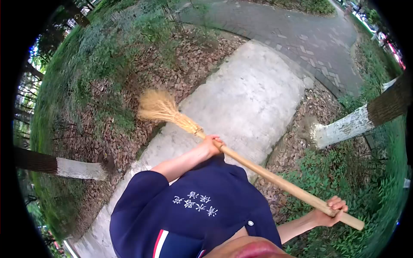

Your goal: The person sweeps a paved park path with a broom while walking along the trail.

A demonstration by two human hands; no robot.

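Observation:
A long straw broom [263, 172] with a pale wooden handle lies diagonally across the view. My left hand [211, 146] is wrapped round the handle just below the bound straw. Farther down, my right hand [330, 211] grips the handle close to its free end, which sticks out past the fingers. The fanned bristles [158, 105] are at the upper left, over brown leaves beside the left edge of a pale stone slab path [245, 94]. Whether they touch the ground, I cannot tell. My dark blue shirt [223, 193] fills the bottom centre.
White-painted tree trunks stand at the left [81, 168] and right [346, 130]. Fallen leaves [189, 64] and green shrubs [101, 64] border both sides of the slab path. Ahead, it meets a grey brick walkway [297, 34]. Vehicles show at the far upper right.

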